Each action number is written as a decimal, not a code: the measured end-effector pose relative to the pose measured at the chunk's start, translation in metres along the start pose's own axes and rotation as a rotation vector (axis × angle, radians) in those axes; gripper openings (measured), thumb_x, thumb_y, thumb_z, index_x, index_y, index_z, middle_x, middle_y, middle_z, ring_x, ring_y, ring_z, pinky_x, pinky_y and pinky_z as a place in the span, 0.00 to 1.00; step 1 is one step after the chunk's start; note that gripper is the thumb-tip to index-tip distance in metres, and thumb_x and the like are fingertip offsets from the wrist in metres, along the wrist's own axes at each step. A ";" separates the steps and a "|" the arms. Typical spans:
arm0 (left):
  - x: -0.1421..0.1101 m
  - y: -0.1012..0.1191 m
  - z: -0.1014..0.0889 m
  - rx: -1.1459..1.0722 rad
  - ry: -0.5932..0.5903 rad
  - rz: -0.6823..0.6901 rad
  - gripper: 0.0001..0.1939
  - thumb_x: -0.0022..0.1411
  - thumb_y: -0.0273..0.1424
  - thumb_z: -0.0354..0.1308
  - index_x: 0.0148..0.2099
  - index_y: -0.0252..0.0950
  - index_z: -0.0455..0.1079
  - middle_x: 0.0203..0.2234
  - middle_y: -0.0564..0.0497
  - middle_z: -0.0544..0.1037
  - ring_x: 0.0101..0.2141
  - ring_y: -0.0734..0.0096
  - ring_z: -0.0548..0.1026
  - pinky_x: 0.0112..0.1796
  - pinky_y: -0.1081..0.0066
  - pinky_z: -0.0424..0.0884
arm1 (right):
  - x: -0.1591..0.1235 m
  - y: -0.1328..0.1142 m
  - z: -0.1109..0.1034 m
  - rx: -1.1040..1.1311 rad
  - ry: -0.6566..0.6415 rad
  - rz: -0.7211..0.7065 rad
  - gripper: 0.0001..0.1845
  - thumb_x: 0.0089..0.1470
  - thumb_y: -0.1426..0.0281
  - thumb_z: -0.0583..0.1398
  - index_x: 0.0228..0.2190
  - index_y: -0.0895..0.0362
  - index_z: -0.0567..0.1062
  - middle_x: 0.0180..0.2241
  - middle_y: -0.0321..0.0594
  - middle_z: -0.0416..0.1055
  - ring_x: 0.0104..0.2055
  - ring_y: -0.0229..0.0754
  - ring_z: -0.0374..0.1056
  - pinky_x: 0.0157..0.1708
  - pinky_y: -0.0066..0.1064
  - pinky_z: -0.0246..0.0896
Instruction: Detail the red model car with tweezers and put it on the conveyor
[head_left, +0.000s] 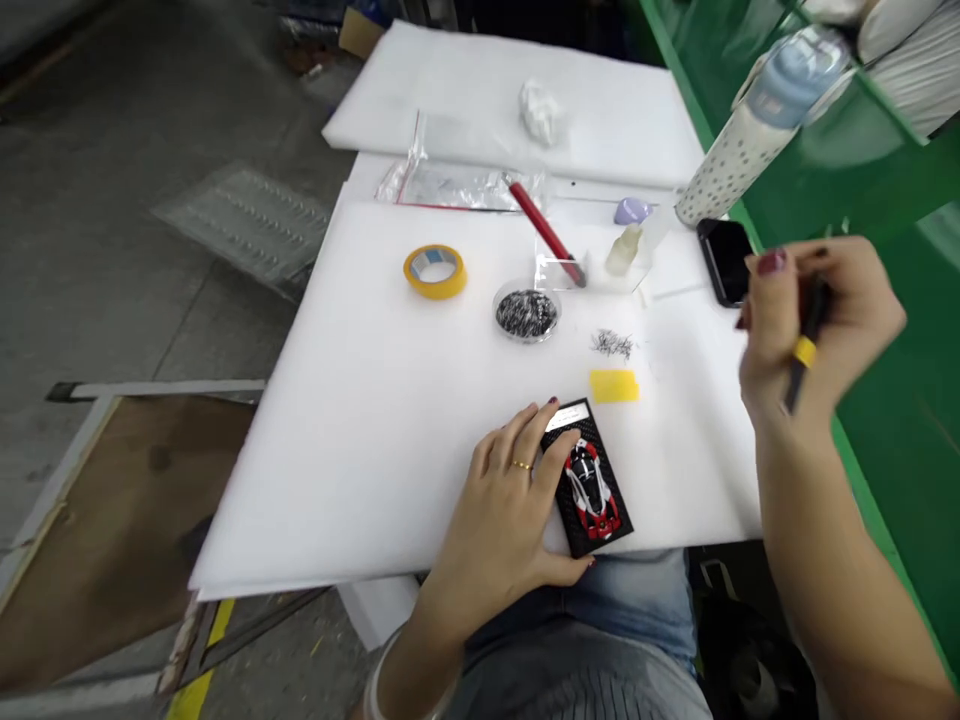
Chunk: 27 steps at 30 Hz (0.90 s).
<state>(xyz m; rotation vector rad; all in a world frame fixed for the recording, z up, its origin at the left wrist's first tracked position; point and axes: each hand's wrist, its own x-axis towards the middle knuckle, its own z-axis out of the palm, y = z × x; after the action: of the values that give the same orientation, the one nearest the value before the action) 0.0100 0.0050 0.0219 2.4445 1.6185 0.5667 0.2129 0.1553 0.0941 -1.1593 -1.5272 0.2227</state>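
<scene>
My left hand [517, 490] grips a black display base [574, 525] by its left edge, fingers near the top and thumb at the bottom corner. On that base sits a small red, white and black model car [592, 490], with a white label above it. Raised over the right edge of the table, my right hand [825, 320] is closed round a slim black tool with a yellow band [804, 350]; its exact kind is unclear. Near the base lie a yellow tape piece [614, 386], a small pile of fine black strands [613, 344] and a clear round dish [527, 313] full of black bits.
Farther back on the white table [360, 420] are a yellow tape roll [435, 272], a red pen-like tool [546, 230], a small bottle [624, 250], plastic bags [465, 185] and crumpled tissue [540, 112]. A phone [726, 262] and an upright tumbler [765, 125] stand beside green bins [885, 180].
</scene>
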 end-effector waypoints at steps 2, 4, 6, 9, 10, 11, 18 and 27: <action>-0.001 0.000 0.000 -0.009 0.019 0.012 0.60 0.32 0.51 0.79 0.64 0.31 0.61 0.65 0.28 0.67 0.62 0.33 0.67 0.56 0.46 0.67 | 0.032 0.011 0.015 -0.037 -0.018 -0.083 0.14 0.63 0.61 0.63 0.26 0.48 0.68 0.22 0.34 0.63 0.24 0.40 0.59 0.28 0.37 0.56; -0.002 -0.001 0.001 -0.036 0.030 0.015 0.61 0.32 0.51 0.79 0.64 0.31 0.61 0.65 0.28 0.67 0.62 0.34 0.66 0.56 0.47 0.66 | 0.051 0.023 0.033 -0.045 -0.013 -0.132 0.14 0.62 0.60 0.61 0.26 0.48 0.68 0.21 0.32 0.62 0.23 0.39 0.58 0.28 0.36 0.56; -0.003 -0.001 0.001 -0.068 0.030 0.004 0.62 0.31 0.51 0.79 0.65 0.31 0.61 0.66 0.29 0.67 0.62 0.35 0.66 0.57 0.47 0.66 | 0.057 0.033 0.049 -0.059 -0.019 -0.157 0.13 0.62 0.59 0.59 0.27 0.49 0.68 0.21 0.31 0.62 0.22 0.39 0.58 0.28 0.36 0.56; -0.003 -0.003 0.002 -0.103 0.039 -0.002 0.64 0.29 0.54 0.79 0.66 0.31 0.60 0.66 0.29 0.67 0.62 0.35 0.66 0.58 0.48 0.65 | 0.056 0.043 0.064 -0.065 -0.030 -0.196 0.12 0.62 0.60 0.59 0.27 0.49 0.69 0.19 0.30 0.60 0.21 0.39 0.57 0.27 0.36 0.54; -0.004 -0.004 0.001 -0.113 0.043 0.000 0.66 0.29 0.55 0.79 0.66 0.31 0.60 0.66 0.29 0.66 0.62 0.35 0.66 0.58 0.48 0.65 | 0.055 0.045 0.067 -0.073 -0.050 -0.200 0.12 0.63 0.60 0.59 0.27 0.49 0.69 0.19 0.30 0.61 0.21 0.39 0.57 0.28 0.37 0.54; -0.004 -0.004 0.001 -0.125 0.047 0.003 0.66 0.30 0.57 0.78 0.67 0.32 0.59 0.66 0.29 0.66 0.62 0.35 0.66 0.58 0.47 0.65 | 0.055 0.045 0.068 -0.090 -0.084 -0.193 0.12 0.63 0.60 0.59 0.27 0.49 0.70 0.19 0.31 0.62 0.21 0.40 0.58 0.29 0.37 0.54; -0.008 -0.011 -0.001 -0.316 0.075 0.005 0.63 0.37 0.70 0.64 0.67 0.37 0.58 0.66 0.32 0.68 0.61 0.34 0.68 0.57 0.43 0.66 | 0.049 0.021 0.043 0.133 -0.156 -0.009 0.18 0.63 0.49 0.62 0.36 0.50 0.77 0.20 0.33 0.67 0.23 0.42 0.66 0.31 0.37 0.58; -0.011 -0.014 0.001 -0.459 0.135 -0.042 0.58 0.49 0.78 0.45 0.68 0.42 0.60 0.65 0.39 0.70 0.62 0.41 0.69 0.59 0.44 0.66 | 0.013 0.044 -0.002 0.389 -0.359 0.263 0.36 0.59 0.35 0.55 0.32 0.53 0.85 0.29 0.43 0.77 0.31 0.41 0.70 0.32 0.34 0.65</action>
<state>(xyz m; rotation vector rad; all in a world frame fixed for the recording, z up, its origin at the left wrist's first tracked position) -0.0057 0.0008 0.0137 2.0682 1.3876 0.9902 0.2400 0.1863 0.0726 -1.0365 -1.5416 0.9063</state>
